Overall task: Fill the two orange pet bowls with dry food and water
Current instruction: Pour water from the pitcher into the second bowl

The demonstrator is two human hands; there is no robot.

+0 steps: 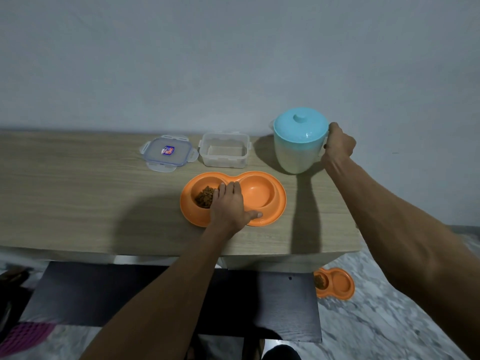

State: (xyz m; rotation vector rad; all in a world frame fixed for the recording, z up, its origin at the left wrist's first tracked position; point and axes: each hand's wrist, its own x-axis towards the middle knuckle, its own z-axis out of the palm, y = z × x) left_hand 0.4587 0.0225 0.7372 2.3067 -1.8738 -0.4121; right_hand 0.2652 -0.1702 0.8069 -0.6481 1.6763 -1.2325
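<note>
Left hand (228, 203): flat on the double bowl (272, 211), fingers spread, pinning it.
Kibble (205, 197): in the left cup.
Right cup (257, 190): dry.
Right hand (337, 145): closed round the jug (298, 149) handle, up-right of that cup; pour goes down-left.

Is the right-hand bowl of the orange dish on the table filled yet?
Apparently empty: the right bowl shows bare orange plastic, while the left bowl holds kibble.
</note>
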